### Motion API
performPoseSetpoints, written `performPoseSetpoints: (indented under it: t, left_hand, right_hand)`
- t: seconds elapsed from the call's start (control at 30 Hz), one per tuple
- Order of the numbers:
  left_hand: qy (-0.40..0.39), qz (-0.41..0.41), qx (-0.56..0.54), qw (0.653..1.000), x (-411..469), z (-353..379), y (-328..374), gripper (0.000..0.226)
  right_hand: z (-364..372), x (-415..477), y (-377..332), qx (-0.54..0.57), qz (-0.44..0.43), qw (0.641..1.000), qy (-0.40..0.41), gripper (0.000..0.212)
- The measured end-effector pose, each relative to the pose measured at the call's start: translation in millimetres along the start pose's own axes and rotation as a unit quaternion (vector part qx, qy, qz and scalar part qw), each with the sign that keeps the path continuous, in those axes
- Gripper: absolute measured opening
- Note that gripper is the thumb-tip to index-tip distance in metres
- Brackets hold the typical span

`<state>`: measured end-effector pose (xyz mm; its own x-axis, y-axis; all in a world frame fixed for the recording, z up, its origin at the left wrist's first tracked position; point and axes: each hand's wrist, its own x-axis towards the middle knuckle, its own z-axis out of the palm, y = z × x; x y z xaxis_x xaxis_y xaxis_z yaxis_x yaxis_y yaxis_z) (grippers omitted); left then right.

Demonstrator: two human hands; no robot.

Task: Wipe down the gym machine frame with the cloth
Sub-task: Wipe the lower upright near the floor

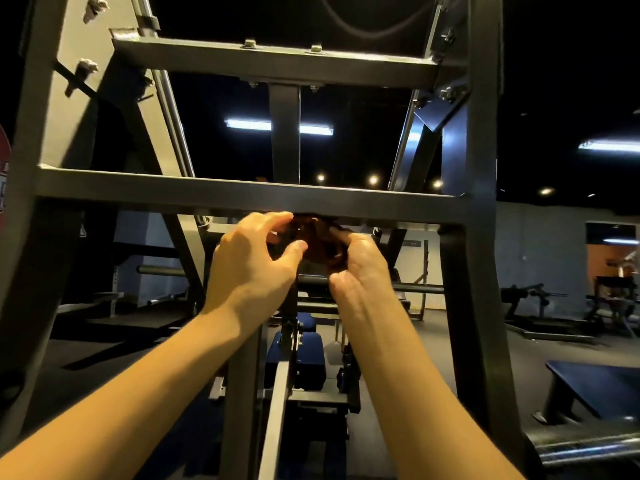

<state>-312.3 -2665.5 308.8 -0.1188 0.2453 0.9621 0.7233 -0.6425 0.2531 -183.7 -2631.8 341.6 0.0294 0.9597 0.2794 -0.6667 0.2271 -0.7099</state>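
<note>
Dark reddish-brown cloth (320, 245): bunched and held between both hands just under the lower crossbar (242, 194) of the grey steel frame (474, 237).

Left hand (256, 261): fingers curled, with thumb and forefinger pinched on the cloth's left side.

Right hand (362, 268): fingers wrapped round the cloth's right side.

Step, as judged: the cloth was being gathered or refolded before a pass along the bar.

Method advised: a flat, clean pad would best be formed first. It would then be carried by one hand. The bar's underside and near face would be wiped in long overlapping strokes from the left upright to the right one, and the pad turned once soiled.

Not made out:
- the cloth's full extent and weave, most of it being covered by fingers
- the right hand's fingertips
- whether cloth and bar were actually touching
- any dirt on the frame, lost in the dim light

The upper crossbar (277, 60) was partly shadowed. The frame's top and foot were cut off.
</note>
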Motion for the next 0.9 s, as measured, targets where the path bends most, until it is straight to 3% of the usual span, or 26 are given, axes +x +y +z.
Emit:
performPoseSetpoints:
  t: [0.1,0.2,0.33,0.47,0.7,0.8,0.9]
  left_hand:
    - [-0.071,0.066,0.000,0.995,1,9,2,0.052]
    - [-0.029,0.155,0.076,0.985,8,22,4,0.050]
    - [0.013,0.168,0.111,0.979,19,21,-6,0.049]
    - [-0.009,0.187,0.124,0.974,19,0,-21,0.048]
    - [-0.005,0.120,0.205,0.971,35,-76,-57,0.057]
    - [-0.055,0.115,0.277,0.953,51,-93,-72,0.062]
    - [-0.054,0.129,0.263,0.955,55,-93,-76,0.061]
  right_hand:
    - [-27,-8,-26,-0.017,-0.014,0.997,0.071,0.024]
    - [-53,-9,-49,0.008,-0.059,0.989,0.137,0.028]
    - [-60,-20,-52,0.033,-0.134,0.970,0.198,0.025]
    - [-43,-30,-23,0.006,-0.219,0.966,0.140,0.030]
    - [3,-46,27,-0.047,-0.208,0.977,-0.015,0.029]
    - [23,-36,60,-0.130,-0.239,0.962,-0.023,0.034]
    - [30,-23,79,-0.210,-0.291,0.933,0.004,0.041]
